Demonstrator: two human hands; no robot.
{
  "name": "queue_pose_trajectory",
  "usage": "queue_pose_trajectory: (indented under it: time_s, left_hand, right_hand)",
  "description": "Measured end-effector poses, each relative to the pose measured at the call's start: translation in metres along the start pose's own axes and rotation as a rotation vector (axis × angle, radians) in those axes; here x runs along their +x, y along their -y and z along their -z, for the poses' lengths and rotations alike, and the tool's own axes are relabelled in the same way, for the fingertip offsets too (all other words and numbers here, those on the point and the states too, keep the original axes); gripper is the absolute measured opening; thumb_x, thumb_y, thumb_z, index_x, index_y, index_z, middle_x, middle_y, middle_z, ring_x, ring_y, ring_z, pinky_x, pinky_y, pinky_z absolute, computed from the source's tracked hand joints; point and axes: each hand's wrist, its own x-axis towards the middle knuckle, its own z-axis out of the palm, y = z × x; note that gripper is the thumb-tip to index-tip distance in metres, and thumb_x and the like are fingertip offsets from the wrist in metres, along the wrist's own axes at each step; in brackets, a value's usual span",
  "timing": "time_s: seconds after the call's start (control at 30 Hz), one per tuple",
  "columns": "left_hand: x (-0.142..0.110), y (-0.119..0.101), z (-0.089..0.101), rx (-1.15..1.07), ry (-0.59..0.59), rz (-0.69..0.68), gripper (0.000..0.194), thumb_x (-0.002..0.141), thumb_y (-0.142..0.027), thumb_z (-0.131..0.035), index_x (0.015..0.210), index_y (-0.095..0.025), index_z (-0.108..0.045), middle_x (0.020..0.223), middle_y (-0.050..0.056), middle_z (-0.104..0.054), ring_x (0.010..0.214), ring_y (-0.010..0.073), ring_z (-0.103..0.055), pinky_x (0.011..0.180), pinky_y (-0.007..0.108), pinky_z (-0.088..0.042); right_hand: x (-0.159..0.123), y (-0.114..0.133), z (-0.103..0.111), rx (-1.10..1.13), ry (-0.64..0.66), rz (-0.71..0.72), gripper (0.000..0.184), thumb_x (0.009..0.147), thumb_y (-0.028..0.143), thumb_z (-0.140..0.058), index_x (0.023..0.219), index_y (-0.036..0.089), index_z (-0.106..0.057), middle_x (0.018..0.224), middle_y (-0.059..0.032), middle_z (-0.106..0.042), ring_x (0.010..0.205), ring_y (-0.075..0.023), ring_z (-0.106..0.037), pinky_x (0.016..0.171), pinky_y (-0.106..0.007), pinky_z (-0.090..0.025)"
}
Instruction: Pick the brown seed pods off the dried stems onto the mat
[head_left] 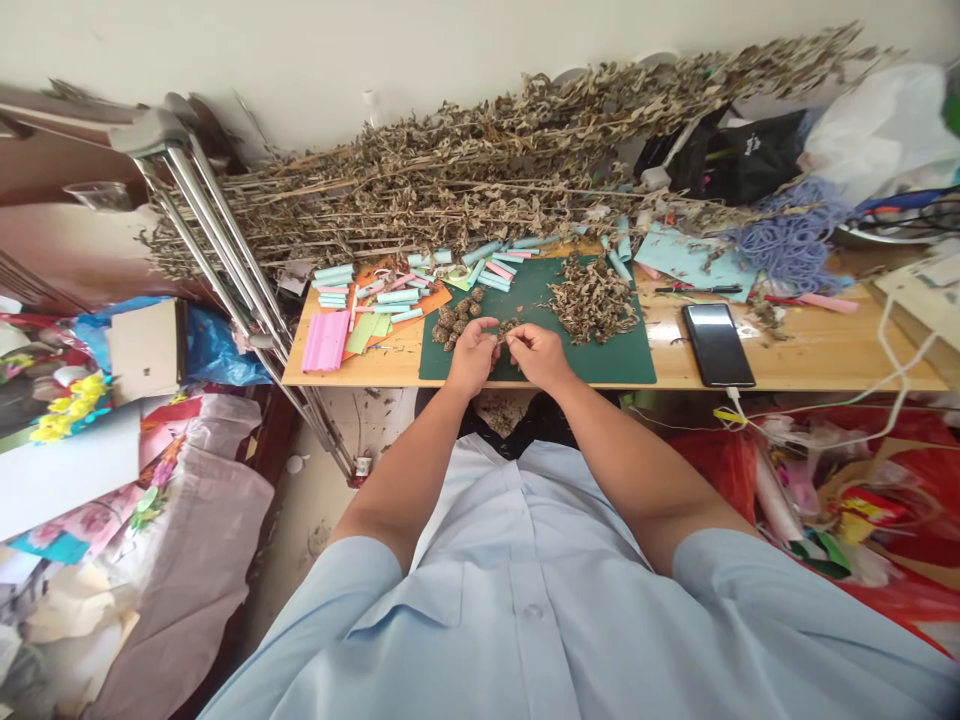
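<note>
My left hand point(475, 356) and my right hand point(537, 354) meet over the front of a green cutting mat point(450, 367). Between their fingertips is a small clump of dried leaves point(507, 327), gripped from both sides and partly hidden. Just left of my left hand lies a heap of brown rolled balls of dried leaf point(457, 318). Beyond my right hand, a loose pile of dried leaves point(592, 300) rests on the right half of the mat.
Long bundles of dried stalks point(450, 185) lie along the wall. Paper rolls point(397, 296) and a pink paper stack point(325, 341) sit at left. A phone point(718, 345) with a cable lies at right, near blue yarn point(791, 235). Metal crutches point(225, 240) lean against the table's left end.
</note>
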Motion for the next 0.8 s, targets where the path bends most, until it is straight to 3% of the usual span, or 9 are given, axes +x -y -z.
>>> queue_pose_trajectory:
  time_s: [0.13, 0.27, 0.37, 0.6, 0.7, 0.8]
  left_hand:
    - [-0.001, 0.0, -0.002, -0.02, -0.013, 0.018, 0.026, 0.088, -0.027, -0.058, 0.112, -0.02, -0.056, 0.06, -0.006, -0.053, 0.044, 0.0054, -0.038, 0.045, 0.017, -0.026]
    - [-0.002, 0.0, -0.004, -0.015, -0.009, 0.014, 0.014, 0.091, -0.031, -0.058, 0.099, -0.02, -0.055, 0.062, -0.004, -0.055, 0.046, 0.006, -0.041, 0.046, 0.018, -0.027]
    - [-0.001, 0.002, -0.003, 0.018, 0.008, -0.007, 0.017, 0.091, -0.035, -0.059, 0.091, -0.019, -0.056, 0.062, -0.004, -0.054, 0.049, 0.0065, -0.042, 0.049, 0.019, -0.03]
    - [0.001, 0.008, 0.001, 0.271, -0.024, -0.131, 0.018, 0.088, -0.03, -0.058, 0.077, -0.017, -0.06, 0.069, -0.001, -0.058, 0.067, 0.0111, -0.052, 0.063, 0.022, -0.042]
    - [0.001, 0.008, 0.003, 0.34, -0.011, -0.179, 0.018, 0.089, -0.028, -0.055, 0.076, -0.017, -0.06, 0.072, 0.0, -0.059, 0.07, 0.0118, -0.054, 0.065, 0.023, -0.043]
    - [0.0, 0.006, 0.003, 0.312, 0.014, -0.152, 0.018, 0.09, -0.028, -0.052, 0.08, -0.017, -0.062, 0.071, 0.0, -0.06, 0.067, 0.0112, -0.054, 0.064, 0.022, -0.043]
  right_hand:
    - [0.0, 0.0, -0.001, 0.056, -0.073, -0.061, 0.025, 0.089, 0.043, -0.062, 0.091, 0.02, -0.072, 0.056, 0.0025, -0.063, 0.046, -0.0143, -0.054, 0.048, -0.028, -0.046]
    - [-0.001, 0.004, -0.002, -0.005, -0.104, -0.008, 0.025, 0.09, 0.043, -0.062, 0.089, 0.02, -0.073, 0.063, 0.0003, -0.067, 0.052, -0.015, -0.058, 0.059, -0.031, -0.052]
    - [-0.001, 0.004, -0.002, -0.047, -0.138, 0.018, 0.024, 0.091, 0.041, -0.06, 0.09, 0.02, -0.073, 0.069, -0.0013, -0.069, 0.056, -0.0157, -0.06, 0.063, -0.032, -0.053]
    - [-0.004, -0.004, -0.004, -0.188, -0.135, 0.23, 0.019, 0.093, 0.035, -0.06, 0.085, 0.021, -0.071, 0.082, -0.0046, -0.071, 0.076, -0.019, -0.064, 0.077, -0.034, -0.053]
    - [-0.003, -0.005, -0.004, -0.16, -0.124, 0.181, 0.017, 0.091, 0.034, -0.061, 0.082, 0.021, -0.069, 0.078, -0.0035, -0.07, 0.072, -0.0185, -0.063, 0.074, -0.033, -0.053]
    - [0.0, -0.005, -0.001, -0.06, -0.12, 0.036, 0.018, 0.091, 0.036, -0.061, 0.086, 0.021, -0.068, 0.066, 0.0, -0.066, 0.061, -0.0171, -0.061, 0.067, -0.031, -0.052]
